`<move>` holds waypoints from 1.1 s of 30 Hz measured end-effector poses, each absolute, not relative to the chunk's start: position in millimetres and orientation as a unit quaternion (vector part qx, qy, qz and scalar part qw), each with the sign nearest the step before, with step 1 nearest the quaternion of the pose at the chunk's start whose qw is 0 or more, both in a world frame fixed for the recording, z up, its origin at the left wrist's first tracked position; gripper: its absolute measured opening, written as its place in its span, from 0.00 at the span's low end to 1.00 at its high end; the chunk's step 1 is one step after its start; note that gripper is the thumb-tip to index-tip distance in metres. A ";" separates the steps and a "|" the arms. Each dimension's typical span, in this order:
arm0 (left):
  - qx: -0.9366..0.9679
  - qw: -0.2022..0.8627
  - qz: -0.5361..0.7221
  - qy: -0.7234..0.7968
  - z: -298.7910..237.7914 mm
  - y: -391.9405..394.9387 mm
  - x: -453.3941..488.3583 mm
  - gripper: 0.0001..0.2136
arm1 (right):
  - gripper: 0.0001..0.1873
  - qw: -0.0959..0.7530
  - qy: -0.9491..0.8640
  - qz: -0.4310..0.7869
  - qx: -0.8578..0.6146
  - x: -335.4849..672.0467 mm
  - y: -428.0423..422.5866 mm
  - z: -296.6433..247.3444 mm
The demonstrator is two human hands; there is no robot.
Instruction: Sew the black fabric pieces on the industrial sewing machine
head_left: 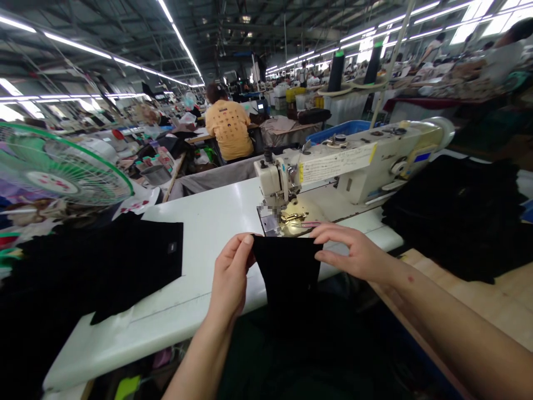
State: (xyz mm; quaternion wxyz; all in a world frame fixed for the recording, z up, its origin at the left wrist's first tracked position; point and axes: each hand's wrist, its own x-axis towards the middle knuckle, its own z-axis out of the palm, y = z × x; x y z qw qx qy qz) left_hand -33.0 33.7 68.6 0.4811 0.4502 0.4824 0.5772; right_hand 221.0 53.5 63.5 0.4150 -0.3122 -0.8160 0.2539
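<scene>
My left hand [233,272] pinches the upper left corner of a black cloth piece [289,264], thumb on top. At the opposite corner is my right hand [353,253], its fingertips curled at the cloth's edge. Between them the top edge is stretched straight, and the cloth hangs down over the table's front edge. Just behind it is the needle area of a sewing machine [358,161]. A slim pinkish metal tool [307,225], perhaps tweezers, lies by my right fingertips; whether I touch it, I cannot tell.
Black garments [125,261] with a small label lie on the white table [208,222] to the left. More black cloth [453,205] is heaped at the right. A green fan [62,172] stands at the left. A person in a yellow shirt [229,128] sits ahead.
</scene>
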 end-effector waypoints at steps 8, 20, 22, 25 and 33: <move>0.437 0.421 0.619 0.498 57.0 26.1 -37.5 0.13 | 0.09 0.451 -0.715 0.328 -0.422 205.3 44.0 64.6; 0.817 0.038 0.358 0.450 93.7 35.6 -24.7 0.12 | 0.13 0.435 -0.786 0.238 -0.369 187.7 43.2 64.4; 0.849 0.111 0.292 0.427 101.0 42.3 -15.6 0.09 | 0.12 0.429 -0.802 0.240 -0.339 185.4 45.9 64.2; 0.840 0.184 0.252 0.444 106.1 54.8 -8.8 0.06 | 0.10 0.434 -0.790 0.270 -0.339 182.4 52.6 61.7; 0.817 0.107 0.200 0.530 81.2 107.9 -20.3 0.08 | 0.16 0.350 -0.640 0.539 -0.422 169.9 80.1 16.7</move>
